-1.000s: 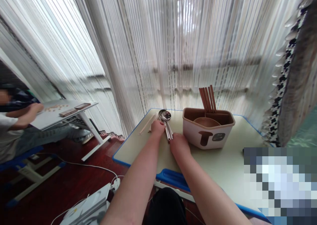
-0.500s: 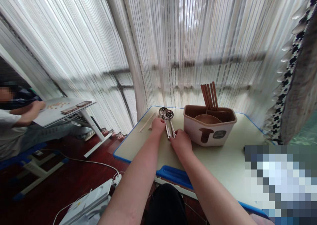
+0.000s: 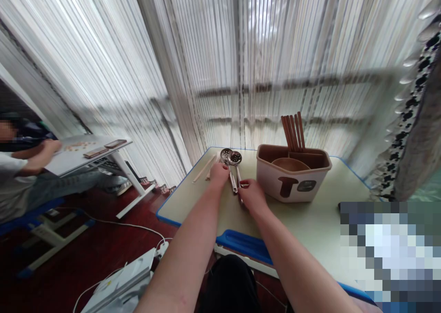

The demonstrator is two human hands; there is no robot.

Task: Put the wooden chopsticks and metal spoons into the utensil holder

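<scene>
Two metal skimmers lie side by side on the table, their round perforated heads close together at the far end. My left hand (image 3: 219, 174) is closed at the neck of the left skimmer (image 3: 226, 155), its fingertips partly hidden. With bent fingers, my right hand (image 3: 252, 194) grips the lower handle of the right skimmer (image 3: 236, 158). Left of my left hand lie some thin light-coloured sticks (image 3: 204, 169), partly covered by that hand. Right of my right hand stands a white and brown bin-shaped holder (image 3: 292, 184) containing a brown bowl (image 3: 291, 164) and several upright brown chopsticks (image 3: 292, 131).
The pale table (image 3: 310, 230) has a blue edge and a blue tray-like recess (image 3: 244, 246) at the front. Pleated curtains (image 3: 220, 65) hang behind it. At far left a person sits at another table (image 3: 76, 159) with small pieces. White equipment (image 3: 120, 281) and cables are on the floor.
My right hand has shifted slightly along the right skimmer's handle, toward me. My left hand has stayed nearly in place. The view has turned slightly.
</scene>
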